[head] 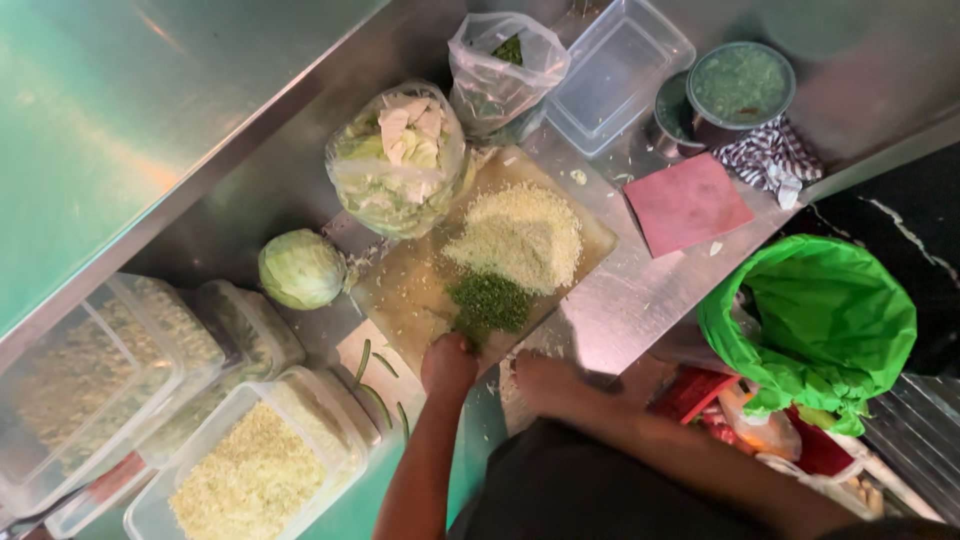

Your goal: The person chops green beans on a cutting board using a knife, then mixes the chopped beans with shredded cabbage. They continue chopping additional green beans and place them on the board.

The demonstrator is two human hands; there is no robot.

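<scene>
Left hand (pixel 447 365) rests closed at the near edge of the chopped green herbs (pixel 488 301) on the cutting board (pixel 400 290); right hand (pixel 545 381) lies beside it on the counter, grip indiscernible. Shredded cabbage pile (pixel 520 237), bagged cabbage (pixel 398 160) and cabbage half (pixel 301 268) crowd the board.

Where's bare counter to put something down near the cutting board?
Free steel lies between the cutting board and pink cloth, running down toward the right hand. Crowded: tubs beside the left hand, and bagged cabbage behind the board.
</scene>
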